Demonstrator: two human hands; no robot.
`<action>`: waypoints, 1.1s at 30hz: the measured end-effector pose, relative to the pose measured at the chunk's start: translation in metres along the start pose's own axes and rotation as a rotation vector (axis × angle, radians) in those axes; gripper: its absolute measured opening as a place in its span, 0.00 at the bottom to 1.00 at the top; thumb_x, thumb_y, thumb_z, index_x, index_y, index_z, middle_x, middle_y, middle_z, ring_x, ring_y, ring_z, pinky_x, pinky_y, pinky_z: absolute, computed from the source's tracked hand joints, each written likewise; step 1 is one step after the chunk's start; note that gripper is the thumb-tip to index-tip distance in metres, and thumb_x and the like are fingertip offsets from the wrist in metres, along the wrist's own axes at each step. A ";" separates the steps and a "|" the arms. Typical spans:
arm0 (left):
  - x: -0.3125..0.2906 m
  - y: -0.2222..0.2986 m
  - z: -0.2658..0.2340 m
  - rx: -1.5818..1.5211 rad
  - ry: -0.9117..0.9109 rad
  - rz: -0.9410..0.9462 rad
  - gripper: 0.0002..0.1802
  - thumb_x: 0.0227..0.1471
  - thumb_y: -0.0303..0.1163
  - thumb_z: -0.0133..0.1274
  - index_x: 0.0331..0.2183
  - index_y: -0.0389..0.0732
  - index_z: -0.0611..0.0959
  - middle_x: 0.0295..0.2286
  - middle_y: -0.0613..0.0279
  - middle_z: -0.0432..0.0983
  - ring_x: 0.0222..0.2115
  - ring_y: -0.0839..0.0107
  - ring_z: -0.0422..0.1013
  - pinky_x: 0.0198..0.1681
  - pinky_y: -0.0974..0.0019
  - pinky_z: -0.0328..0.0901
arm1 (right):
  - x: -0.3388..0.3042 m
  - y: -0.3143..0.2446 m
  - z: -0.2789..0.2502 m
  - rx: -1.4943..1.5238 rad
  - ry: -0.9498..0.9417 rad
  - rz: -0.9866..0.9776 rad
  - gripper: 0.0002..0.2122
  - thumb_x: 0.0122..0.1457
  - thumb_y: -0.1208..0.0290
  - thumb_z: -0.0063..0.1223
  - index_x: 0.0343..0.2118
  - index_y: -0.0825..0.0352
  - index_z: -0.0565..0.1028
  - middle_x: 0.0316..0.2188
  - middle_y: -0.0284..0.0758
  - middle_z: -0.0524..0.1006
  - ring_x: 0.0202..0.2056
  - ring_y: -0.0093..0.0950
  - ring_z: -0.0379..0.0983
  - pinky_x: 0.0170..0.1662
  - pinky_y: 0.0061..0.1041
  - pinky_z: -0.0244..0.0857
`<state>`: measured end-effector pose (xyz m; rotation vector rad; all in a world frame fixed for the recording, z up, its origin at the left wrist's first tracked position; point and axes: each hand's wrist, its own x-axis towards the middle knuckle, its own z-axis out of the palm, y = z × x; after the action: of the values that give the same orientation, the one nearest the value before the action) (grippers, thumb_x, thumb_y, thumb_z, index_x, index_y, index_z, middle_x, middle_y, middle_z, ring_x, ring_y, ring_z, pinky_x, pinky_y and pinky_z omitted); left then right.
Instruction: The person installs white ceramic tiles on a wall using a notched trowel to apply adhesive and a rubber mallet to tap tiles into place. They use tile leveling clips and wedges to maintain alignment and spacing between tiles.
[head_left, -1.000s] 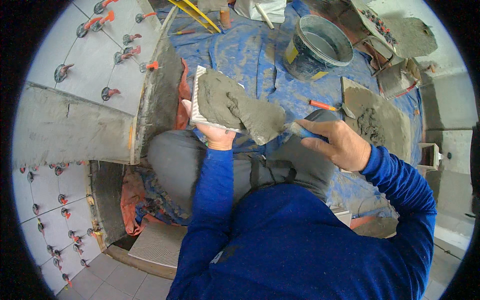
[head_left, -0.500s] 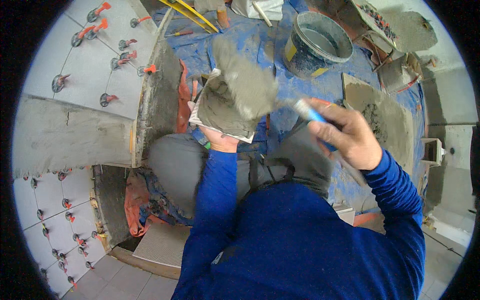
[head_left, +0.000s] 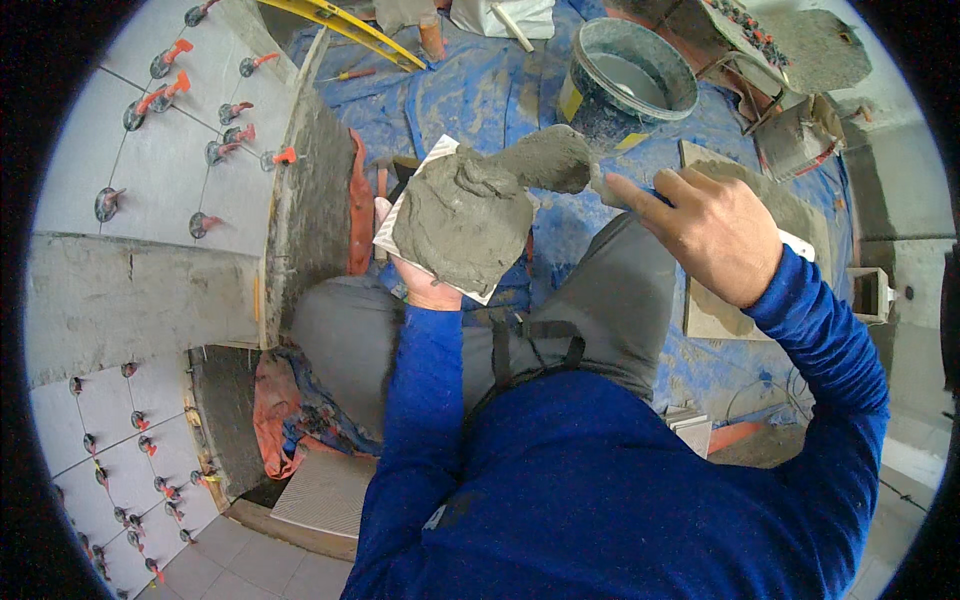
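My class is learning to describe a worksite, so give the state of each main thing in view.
Left hand, supporting the tile from below
Right hand, closed on the trowel
Tile, mostly covered, ribbed edge showing
Mortar, wet-looking, unevenly spread
Trowel, blade coated with mortar
Bucket, upright, open, partly filled with cloudy liquid
Board, smeared, partly hidden
Tarp, spread out, creased, stained
Clips, in place at left

Grey mortar (head_left: pixel 465 218) covers most of a white tile (head_left: pixel 432 160); mortar-caked trowel (head_left: pixel 560 160)
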<state>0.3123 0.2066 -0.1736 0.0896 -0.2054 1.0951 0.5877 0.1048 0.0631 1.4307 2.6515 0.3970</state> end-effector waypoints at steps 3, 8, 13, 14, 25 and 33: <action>0.002 -0.004 0.001 -0.045 -0.018 -0.007 0.40 0.66 0.64 0.37 0.66 0.46 0.67 0.66 0.52 0.61 0.66 0.48 0.58 0.70 0.42 0.49 | 0.007 0.001 -0.001 -0.027 -0.029 -0.069 0.24 0.57 0.71 0.59 0.58 0.57 0.75 0.27 0.33 0.72 0.27 0.32 0.75 0.30 0.31 0.72; 0.005 -0.011 0.009 -0.124 -0.120 -0.031 0.41 0.65 0.66 0.35 0.67 0.48 0.66 0.66 0.51 0.60 0.67 0.45 0.56 0.70 0.39 0.48 | 0.009 0.002 -0.007 0.172 -0.162 -0.051 0.24 0.56 0.69 0.61 0.58 0.61 0.75 0.27 0.38 0.75 0.28 0.38 0.77 0.32 0.36 0.72; 0.005 -0.019 0.023 0.309 0.283 0.107 0.44 0.63 0.68 0.34 0.68 0.50 0.63 0.67 0.45 0.56 0.66 0.38 0.54 0.69 0.33 0.46 | 0.008 0.006 0.004 0.593 -0.207 -0.015 0.20 0.61 0.66 0.58 0.56 0.63 0.76 0.32 0.44 0.81 0.33 0.45 0.79 0.42 0.43 0.75; 0.006 -0.019 0.025 0.297 0.282 0.102 0.44 0.63 0.69 0.34 0.68 0.50 0.63 0.67 0.44 0.56 0.66 0.37 0.53 0.69 0.33 0.46 | 0.008 0.006 0.009 0.702 -0.218 0.004 0.20 0.61 0.66 0.58 0.56 0.63 0.77 0.33 0.43 0.82 0.32 0.44 0.80 0.43 0.42 0.75; -0.012 -0.019 0.003 0.354 0.200 0.053 0.36 0.65 0.59 0.40 0.67 0.53 0.66 0.66 0.52 0.60 0.66 0.45 0.57 0.68 0.34 0.49 | -0.069 -0.025 0.028 1.584 0.195 0.780 0.25 0.62 0.65 0.63 0.60 0.71 0.74 0.32 0.28 0.78 0.25 0.17 0.69 0.28 0.19 0.63; -0.015 -0.019 0.022 0.101 0.293 -0.309 0.39 0.65 0.54 0.41 0.70 0.49 0.56 0.69 0.48 0.51 0.69 0.47 0.49 0.69 0.29 0.43 | -0.233 0.001 0.139 1.465 0.954 1.224 0.25 0.65 0.61 0.60 0.59 0.70 0.71 0.40 0.32 0.78 0.37 0.20 0.73 0.42 0.22 0.68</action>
<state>0.3197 0.1811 -0.1544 0.0479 0.1245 0.7984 0.7467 -0.0643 -0.0784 3.9625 1.7407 -1.5448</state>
